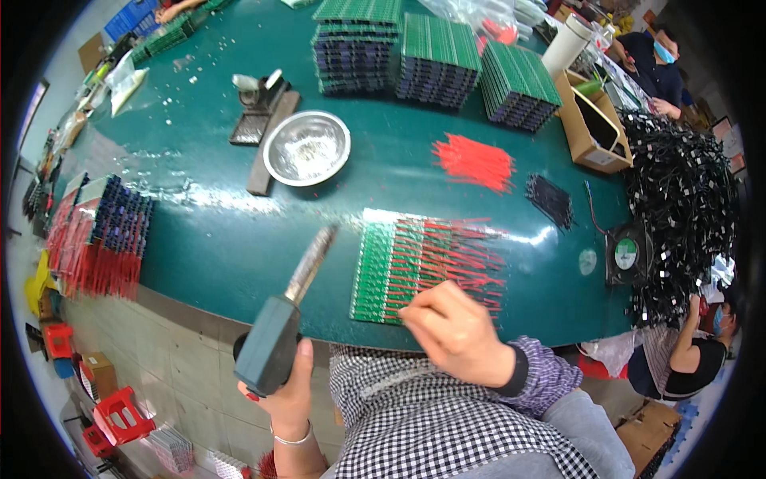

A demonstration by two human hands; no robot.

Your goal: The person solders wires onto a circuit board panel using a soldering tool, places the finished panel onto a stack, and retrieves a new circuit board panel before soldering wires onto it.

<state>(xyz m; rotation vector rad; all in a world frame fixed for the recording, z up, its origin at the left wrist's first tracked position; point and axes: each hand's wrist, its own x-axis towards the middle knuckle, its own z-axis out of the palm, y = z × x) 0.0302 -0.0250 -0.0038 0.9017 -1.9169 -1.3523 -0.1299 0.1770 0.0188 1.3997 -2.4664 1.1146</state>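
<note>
Head view: circuit board panel (372,271) flat on desk (199,255), front centre; probably light, stiff, best held by bare edges. Red wires (471,249) look floppy, joints likely fragile. Left hand (291,383) wrapped round soldering iron (271,339) handle; right hand (459,331) pinched at board's near edge, can't tell if gripping wire.

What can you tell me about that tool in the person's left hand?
The tool has a chunky, dark grey-green body that looks like plastic and a long, narrow metal barrel, blotched silver and brown. It slants, its barrel pointing away from the person and a little rightward, over the table, left of the green board and apart from it. The left hand grips the body's lower part, hiding some of it.
</note>
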